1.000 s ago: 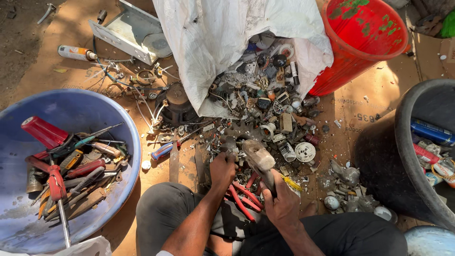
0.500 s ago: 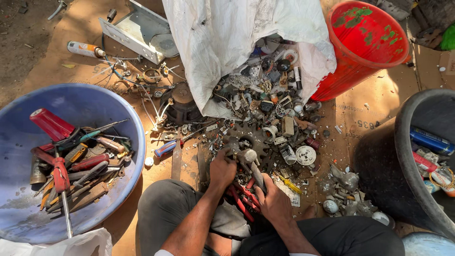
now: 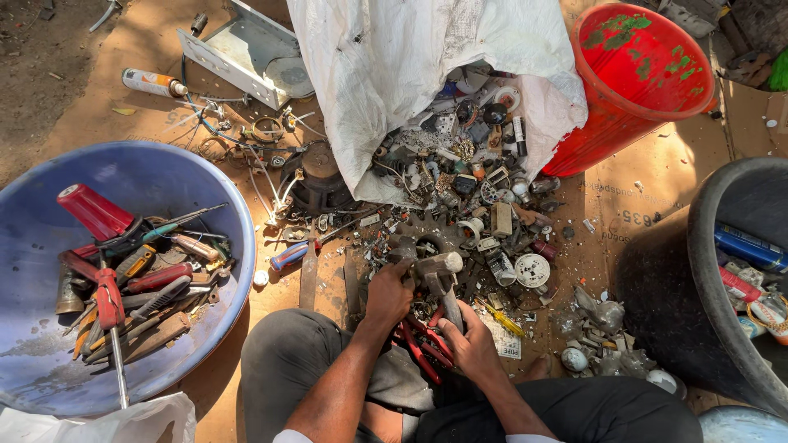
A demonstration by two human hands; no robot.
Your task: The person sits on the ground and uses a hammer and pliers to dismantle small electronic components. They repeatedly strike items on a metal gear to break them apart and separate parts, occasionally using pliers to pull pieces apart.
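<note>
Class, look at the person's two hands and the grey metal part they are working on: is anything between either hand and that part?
Nothing visible. The left hand and right hand both already touch the grey metal part; red-handled pliers lie below, between the wrists.

Flattened brown cardboard sheets (image 3: 648,176) cover the ground, with bare dirt (image 3: 33,74) beyond them at the upper left. Directly on the cardboard rest a wide blue plastic basin (image 3: 238,213), a red plastic bucket (image 3: 611,123), a black rubber tub (image 3: 706,271), a slumped white woven sack (image 3: 394,66), a grey sheet-metal bracket (image 3: 238,53) and a small spray can (image 3: 152,82). Between them lie a dark round motor part (image 3: 316,176), tangled wires (image 3: 246,135), a blue-handled screwdriver (image 3: 289,255) and a spread of small mixed metal scrap (image 3: 484,221) spilling from the sack's mouth.
</note>
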